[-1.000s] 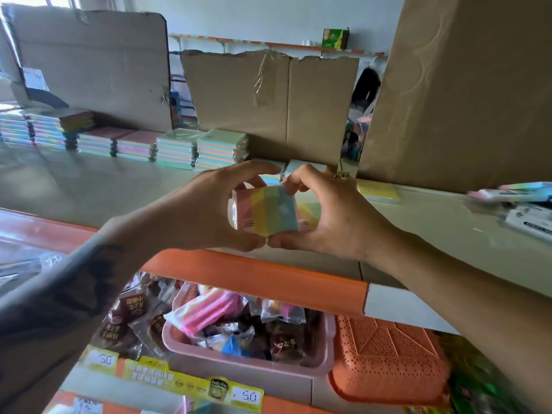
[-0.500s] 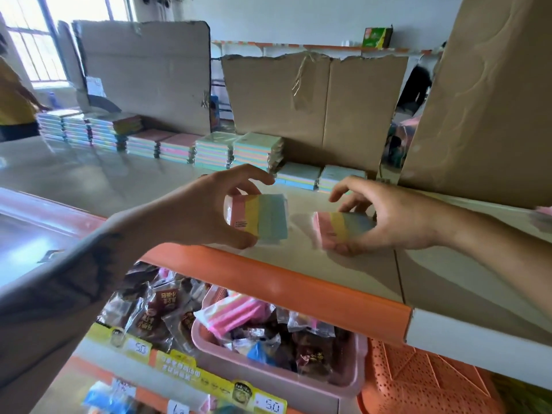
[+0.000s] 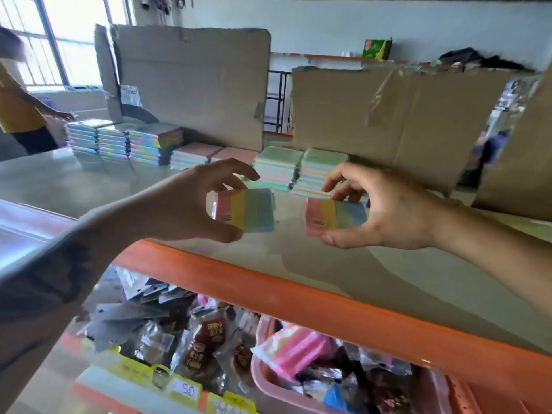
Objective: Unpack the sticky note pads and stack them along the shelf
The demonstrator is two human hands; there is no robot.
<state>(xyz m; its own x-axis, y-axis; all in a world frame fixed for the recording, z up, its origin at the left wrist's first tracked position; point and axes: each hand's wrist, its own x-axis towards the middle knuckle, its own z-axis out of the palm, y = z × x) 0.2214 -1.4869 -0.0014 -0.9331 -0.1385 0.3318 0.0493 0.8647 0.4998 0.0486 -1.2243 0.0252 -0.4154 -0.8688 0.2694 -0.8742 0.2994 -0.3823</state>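
Above the shelf (image 3: 343,273), my left hand (image 3: 191,201) pinched one striped pad (image 3: 249,213) and my right hand (image 3: 385,210) pinched another pad (image 3: 337,216), both just in front of the stacked pads (image 3: 298,170) at the shelf's back.

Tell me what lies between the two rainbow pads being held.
Nothing: between the left pad and the right pad, the head view shows only bare shelf top.

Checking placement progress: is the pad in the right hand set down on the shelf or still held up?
Held up: the right hand pinches the pad by its edges above the shelf.
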